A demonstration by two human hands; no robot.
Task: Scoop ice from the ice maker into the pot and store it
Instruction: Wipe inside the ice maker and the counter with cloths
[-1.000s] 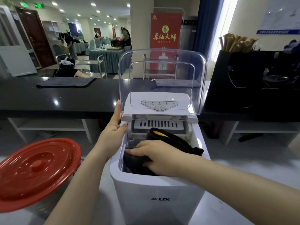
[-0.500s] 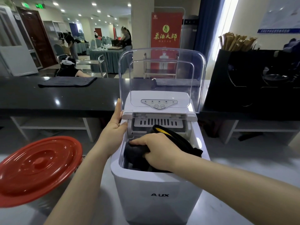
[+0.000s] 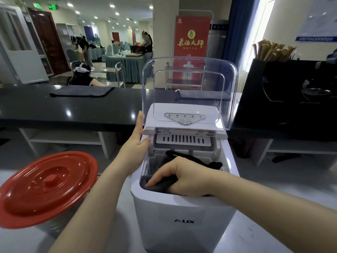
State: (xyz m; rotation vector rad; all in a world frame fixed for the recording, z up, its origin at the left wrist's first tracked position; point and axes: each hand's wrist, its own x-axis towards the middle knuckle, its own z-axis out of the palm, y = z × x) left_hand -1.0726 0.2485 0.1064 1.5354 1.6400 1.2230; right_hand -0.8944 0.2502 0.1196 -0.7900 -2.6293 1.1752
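Right hand point(image 3: 184, 178) has shifted from mid-bin, half a second ago, to the front-left corner of the bin. The dark cloth point(image 3: 160, 186) went with it. Left hand point(image 3: 134, 148) unchanged.

Reading: this looks like a wiping stroke inside the bin, not scooping. The ice step has probably not begun.

Hands:
- Right: fingers curled over the bunched cloth, gripping it and pressing it against the bin's front wall.
- Left: fingers straight and flat along the left side of the ice maker point(image 3: 182, 212), thumb on its front edge. It braces the machine and holds nothing.

Containers:
- Ice maker: clear lid point(image 3: 189, 84) stands open and upright. The bin shows only the cloth, which trails toward the back right. No ice is visible, though the cloth and hand hide the bottom.
- Pot point(image 3: 60, 227): on the counter left of the machine, close by, covered by a tilted red lid point(image 3: 47, 185). Contents cannot be seen.
- No scoop in view.
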